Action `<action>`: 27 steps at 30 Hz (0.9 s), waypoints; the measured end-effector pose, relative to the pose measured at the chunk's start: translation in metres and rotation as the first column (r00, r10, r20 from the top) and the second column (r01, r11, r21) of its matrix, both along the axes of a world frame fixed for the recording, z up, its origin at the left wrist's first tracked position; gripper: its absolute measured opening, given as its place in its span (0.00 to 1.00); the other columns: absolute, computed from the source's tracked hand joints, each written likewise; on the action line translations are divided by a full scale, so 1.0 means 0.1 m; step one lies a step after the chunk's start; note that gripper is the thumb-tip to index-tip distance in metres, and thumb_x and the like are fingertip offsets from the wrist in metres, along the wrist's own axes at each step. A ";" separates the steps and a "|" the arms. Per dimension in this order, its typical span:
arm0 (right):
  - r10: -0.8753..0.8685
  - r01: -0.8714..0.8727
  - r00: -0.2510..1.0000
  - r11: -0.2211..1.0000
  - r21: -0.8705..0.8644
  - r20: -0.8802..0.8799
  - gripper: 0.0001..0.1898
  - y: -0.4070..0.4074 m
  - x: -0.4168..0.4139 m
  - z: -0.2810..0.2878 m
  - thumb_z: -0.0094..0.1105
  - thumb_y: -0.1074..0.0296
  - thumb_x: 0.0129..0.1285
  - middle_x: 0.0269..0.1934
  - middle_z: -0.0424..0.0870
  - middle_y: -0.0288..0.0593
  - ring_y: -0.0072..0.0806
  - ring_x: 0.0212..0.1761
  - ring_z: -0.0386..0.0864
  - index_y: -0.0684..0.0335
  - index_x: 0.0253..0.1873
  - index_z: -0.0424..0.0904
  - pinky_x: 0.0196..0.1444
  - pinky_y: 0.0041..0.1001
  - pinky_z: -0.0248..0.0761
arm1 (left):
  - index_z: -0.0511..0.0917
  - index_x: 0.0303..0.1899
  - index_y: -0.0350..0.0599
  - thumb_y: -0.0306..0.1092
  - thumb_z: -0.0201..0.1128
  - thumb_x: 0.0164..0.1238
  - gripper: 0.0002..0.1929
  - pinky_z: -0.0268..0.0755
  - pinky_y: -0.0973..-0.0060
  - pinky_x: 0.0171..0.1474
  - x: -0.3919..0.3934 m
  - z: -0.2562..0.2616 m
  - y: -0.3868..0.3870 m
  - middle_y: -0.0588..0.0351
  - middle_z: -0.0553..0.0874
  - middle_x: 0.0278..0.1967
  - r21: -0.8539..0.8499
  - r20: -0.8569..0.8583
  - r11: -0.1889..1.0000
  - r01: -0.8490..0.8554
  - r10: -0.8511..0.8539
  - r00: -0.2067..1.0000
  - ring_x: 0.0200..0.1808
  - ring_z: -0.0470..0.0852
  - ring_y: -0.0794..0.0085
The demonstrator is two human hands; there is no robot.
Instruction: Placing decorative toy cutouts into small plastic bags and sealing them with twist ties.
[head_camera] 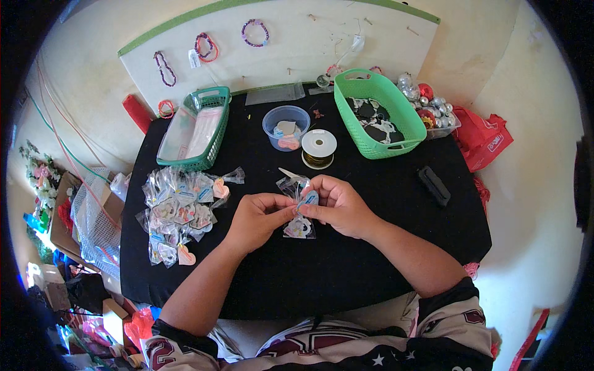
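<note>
Between my hands is a small clear plastic bag (pixel 300 230) with a printed figure piece inside. My left hand (pixel 262 218) pinches the gathered neck of the bag between thumb and forefinger. My right hand (pixel 341 206) holds a blue heart-shaped tag (pixel 310 199) against that neck. A white pointed tip, its tool partly hidden, shows just above the bag. Beyond it stands a spool of gold-coloured tie (pixel 319 143), beside a round plastic tub (pixel 286 108) of heart tags. Left of my left hand lies a heap of filled clear bags (pixel 178 211) with blue and pink tags.
A dark green basket (pixel 218 139) with plastic bags stands back left. A light green basket (pixel 403 148) holds black-and-white pieces at back right, beside a container of ornaments (pixel 436 113). A black case (pixel 434 185) lies right. Bracelets hang on the white board (pixel 287 51).
</note>
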State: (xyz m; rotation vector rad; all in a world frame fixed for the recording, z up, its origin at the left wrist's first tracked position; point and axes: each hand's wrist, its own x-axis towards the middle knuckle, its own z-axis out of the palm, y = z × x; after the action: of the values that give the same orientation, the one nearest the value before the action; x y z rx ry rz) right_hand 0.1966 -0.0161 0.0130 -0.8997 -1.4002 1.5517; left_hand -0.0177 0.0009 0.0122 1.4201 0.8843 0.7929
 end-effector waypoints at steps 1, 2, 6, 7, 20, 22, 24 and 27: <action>0.000 0.000 1.000 1.000 0.000 0.000 0.13 0.00 -0.01 0.01 0.67 0.71 0.65 0.39 0.81 0.33 0.14 0.38 0.79 0.62 0.51 0.74 0.39 0.17 0.74 | 0.85 0.45 0.34 0.29 0.68 0.67 0.09 0.75 0.84 0.43 0.00 0.00 0.00 0.57 0.88 0.37 0.011 0.002 1.000 -0.003 0.003 1.000 0.37 0.83 0.83; -0.014 0.014 1.000 1.000 0.009 0.017 0.13 -0.02 -0.02 0.04 0.67 0.71 0.65 0.39 0.81 0.33 0.13 0.38 0.79 0.62 0.51 0.74 0.38 0.17 0.74 | 0.85 0.45 0.34 0.29 0.68 0.67 0.09 0.75 0.84 0.43 0.00 0.00 0.00 0.57 0.88 0.37 0.012 0.002 1.000 -0.003 0.003 1.000 0.37 0.83 0.83; -0.046 0.046 0.998 0.999 0.005 0.033 0.13 0.00 -0.01 0.01 0.67 0.71 0.65 0.38 0.81 0.33 0.13 0.37 0.79 0.63 0.50 0.74 0.38 0.17 0.74 | 0.85 0.46 0.34 0.29 0.68 0.68 0.10 0.75 0.83 0.44 0.01 0.00 0.00 0.57 0.88 0.37 -0.001 0.026 1.000 -0.023 0.023 0.999 0.39 0.83 0.82; -0.047 0.047 0.998 0.999 0.006 0.033 0.13 0.00 -0.01 0.01 0.67 0.71 0.65 0.38 0.81 0.33 0.13 0.37 0.79 0.63 0.50 0.74 0.38 0.17 0.74 | 0.85 0.46 0.34 0.29 0.68 0.68 0.10 0.75 0.83 0.45 0.01 -0.01 0.00 0.57 0.88 0.37 0.017 0.017 0.999 -0.032 0.031 0.999 0.40 0.83 0.82; -0.155 0.142 0.985 0.977 0.157 0.074 0.11 -0.02 -0.05 0.00 0.66 0.72 0.65 0.35 0.81 0.32 0.12 0.34 0.77 0.63 0.49 0.76 0.36 0.16 0.72 | 0.84 0.47 0.33 0.27 0.66 0.69 0.09 0.76 0.80 0.49 0.01 -0.03 0.01 0.55 0.88 0.40 0.020 0.026 1.000 -0.012 0.011 1.000 0.42 0.84 0.79; -0.160 0.148 0.984 0.980 0.135 0.076 0.11 -0.03 -0.05 0.01 0.66 0.72 0.65 0.35 0.81 0.32 0.12 0.34 0.77 0.64 0.49 0.76 0.36 0.16 0.71 | 0.84 0.47 0.33 0.27 0.66 0.69 0.10 0.76 0.81 0.48 0.02 -0.01 0.01 0.55 0.88 0.40 0.007 0.062 1.000 -0.025 0.024 0.998 0.41 0.83 0.80; -0.197 0.190 0.980 0.971 0.147 0.033 0.11 -0.03 -0.05 -0.05 0.66 0.73 0.65 0.35 0.82 0.33 0.12 0.34 0.77 0.65 0.49 0.75 0.35 0.16 0.71 | 0.84 0.48 0.33 0.29 0.66 0.69 0.11 0.75 0.82 0.47 0.03 -0.04 0.02 0.56 0.88 0.39 0.012 0.073 1.000 -0.025 0.024 0.997 0.40 0.83 0.81; -0.212 0.205 0.977 0.966 0.156 0.033 0.11 -0.02 -0.06 -0.07 0.66 0.74 0.65 0.35 0.82 0.35 0.12 0.34 0.77 0.66 0.49 0.74 0.35 0.17 0.71 | 0.84 0.49 0.33 0.30 0.66 0.70 0.12 0.74 0.83 0.45 0.03 -0.05 0.02 0.57 0.88 0.39 0.023 0.059 0.999 -0.036 0.035 0.998 0.40 0.82 0.83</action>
State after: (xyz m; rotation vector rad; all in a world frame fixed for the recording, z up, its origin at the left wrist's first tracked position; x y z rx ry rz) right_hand 0.1908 -0.0184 0.0062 -0.9647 -1.3896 1.2559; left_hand -0.0150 0.0028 0.0072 1.3991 0.8593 0.8702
